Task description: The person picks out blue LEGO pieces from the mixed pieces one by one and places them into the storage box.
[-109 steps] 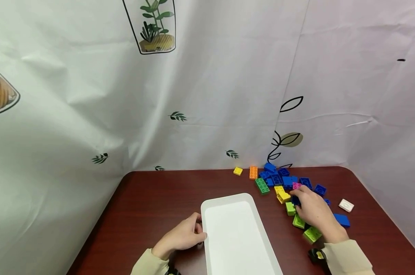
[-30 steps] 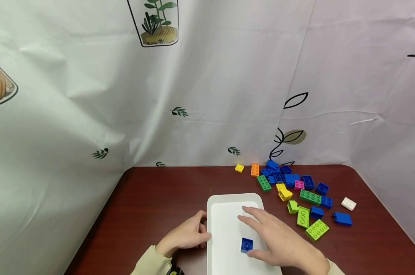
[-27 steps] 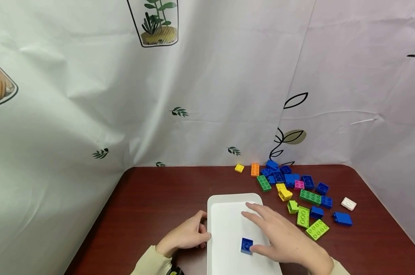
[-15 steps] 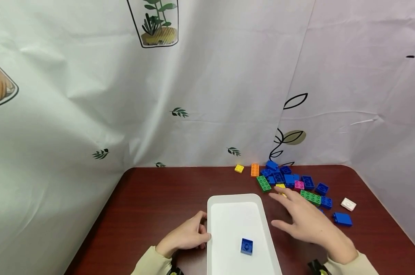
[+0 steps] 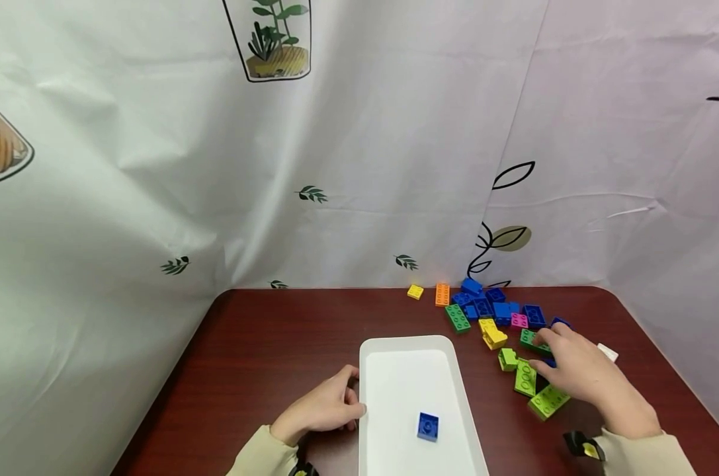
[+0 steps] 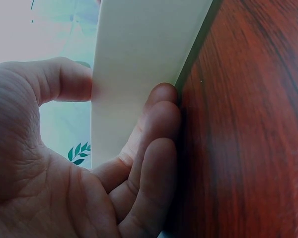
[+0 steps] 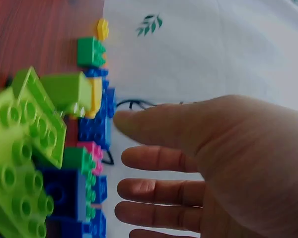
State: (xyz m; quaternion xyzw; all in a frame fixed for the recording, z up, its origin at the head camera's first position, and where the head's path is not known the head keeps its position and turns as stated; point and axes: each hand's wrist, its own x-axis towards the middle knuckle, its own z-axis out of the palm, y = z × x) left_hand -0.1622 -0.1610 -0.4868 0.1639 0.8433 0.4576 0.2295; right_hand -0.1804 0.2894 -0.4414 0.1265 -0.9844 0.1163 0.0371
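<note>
My left hand (image 5: 326, 404) holds the near-left side of a white tray (image 5: 373, 456). In the left wrist view, the thumb meets the rim and the curled fingers lie against the outer wall (image 6: 139, 44). One dark blue building brick (image 5: 427, 426) sits inside the tray. Over the loose bricks at the right hovers my right hand (image 5: 591, 373), nothing between its fingers. Below its fingertips is a long green brick (image 5: 534, 340), partly covered by the hand. Lime bricks (image 5: 548, 400) lie just left of the wrist. The right wrist view shows thumb and fingers apart, beside the bricks.
Several blue bricks (image 5: 481, 306), a pink brick (image 5: 518, 320), yellow bricks (image 5: 493, 336), a green brick (image 5: 457, 318) and an orange brick (image 5: 442, 295) spread toward the table's back edge. A white brick (image 5: 607, 352) shows behind the right hand. A patterned curtain (image 5: 359, 165) hangs behind the table (image 5: 264, 344).
My right hand let go of the blue brick in the tray and moved right, back over the loose bricks. The left hand stays at the tray's side.
</note>
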